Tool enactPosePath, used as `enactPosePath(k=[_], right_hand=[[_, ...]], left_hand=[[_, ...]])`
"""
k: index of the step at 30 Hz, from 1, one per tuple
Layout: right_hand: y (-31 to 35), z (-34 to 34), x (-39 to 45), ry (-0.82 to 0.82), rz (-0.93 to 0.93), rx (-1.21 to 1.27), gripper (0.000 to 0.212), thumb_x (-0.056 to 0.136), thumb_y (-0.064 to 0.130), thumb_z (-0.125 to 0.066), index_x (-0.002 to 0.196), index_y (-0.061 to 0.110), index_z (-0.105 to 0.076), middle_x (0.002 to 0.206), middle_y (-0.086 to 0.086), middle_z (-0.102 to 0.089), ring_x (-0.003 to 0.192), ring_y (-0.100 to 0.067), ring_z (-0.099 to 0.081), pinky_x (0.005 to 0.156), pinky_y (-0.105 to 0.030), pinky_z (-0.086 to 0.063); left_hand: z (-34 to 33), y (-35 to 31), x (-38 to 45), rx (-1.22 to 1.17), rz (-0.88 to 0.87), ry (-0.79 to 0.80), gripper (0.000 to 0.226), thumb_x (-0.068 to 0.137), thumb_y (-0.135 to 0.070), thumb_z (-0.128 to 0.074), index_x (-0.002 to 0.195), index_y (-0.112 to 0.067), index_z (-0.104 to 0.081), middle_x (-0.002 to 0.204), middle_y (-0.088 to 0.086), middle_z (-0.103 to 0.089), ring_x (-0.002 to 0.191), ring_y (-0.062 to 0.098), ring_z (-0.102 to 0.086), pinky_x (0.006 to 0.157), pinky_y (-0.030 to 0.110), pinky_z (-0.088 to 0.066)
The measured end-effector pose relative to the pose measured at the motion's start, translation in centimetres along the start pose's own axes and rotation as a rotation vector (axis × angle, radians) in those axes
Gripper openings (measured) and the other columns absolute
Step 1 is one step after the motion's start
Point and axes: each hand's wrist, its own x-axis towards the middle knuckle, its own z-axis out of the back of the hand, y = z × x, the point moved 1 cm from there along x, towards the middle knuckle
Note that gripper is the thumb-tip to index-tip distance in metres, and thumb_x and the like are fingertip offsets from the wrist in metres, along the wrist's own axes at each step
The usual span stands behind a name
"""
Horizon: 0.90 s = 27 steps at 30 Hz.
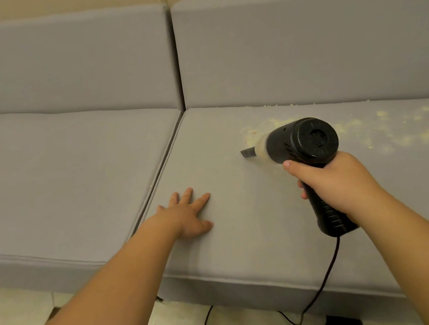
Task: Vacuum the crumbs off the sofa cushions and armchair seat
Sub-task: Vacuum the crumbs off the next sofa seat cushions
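Observation:
A black handheld vacuum [302, 141] with a clear dust cup and a narrow black nozzle [247, 152] points left and down at the right grey seat cushion [240, 237]. My right hand [337, 180] grips its handle. Pale yellow crumbs [397, 130] lie scattered over the back right part of this cushion and along its rear seam. A few crumbs sit just behind the nozzle. My left hand [189, 213] rests flat on the same cushion, fingers spread, to the left of the vacuum.
The left seat cushion [66, 175] adjoins across a seam, with grey back cushions [301, 45] behind both. The vacuum's black cord [329, 269] hangs over the sofa's front edge to the pale floor [19, 314].

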Motion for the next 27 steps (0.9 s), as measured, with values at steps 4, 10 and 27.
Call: enactPosePath(k=[4,10,27], right_hand=[[-0.9,0.0,0.8,-0.071,-0.047,0.073,0.029,0.089,0.042,-0.08,0.09,0.013,-0.074,0.083,-0.01,-0.078,0.063,-0.016,-0.075,0.062,-0.029,-0.052],[-1.0,-1.7,2.3,-0.004,-0.079,0.123,0.025,0.09,0.04,-0.08,0.094,0.016,-0.074,0.087,-0.011,-0.078,0.061,-0.014,-0.075,0.06,-0.028,-0.054],[-0.7,-0.7,1.2,0.065,-0.066,0.071,0.026,0.088,0.043,-0.081,0.091,0.017,-0.077,0.077,-0.004,-0.079,0.062,-0.015,-0.076,0.065,-0.032,-0.054]], left_hand=[[-0.3,-0.3,0.1,0.0,-0.027,-0.02,0.083,0.097,-0.067,-0.046,0.159,-0.054,0.008,0.169,-0.009,0.028,0.158,0.023,0.018,0.122,0.068,-0.004],[-0.2,-1.6,0.9,0.028,-0.074,-0.041,0.079,0.099,-0.069,-0.04,0.161,-0.051,0.006,0.171,-0.007,0.022,0.159,0.024,0.015,0.125,0.061,-0.001],[0.1,-2.1,1.1,0.008,-0.072,-0.032,0.077,0.101,-0.068,-0.035,0.161,-0.049,0.009,0.173,-0.008,0.015,0.159,0.029,0.011,0.126,0.06,-0.004]])
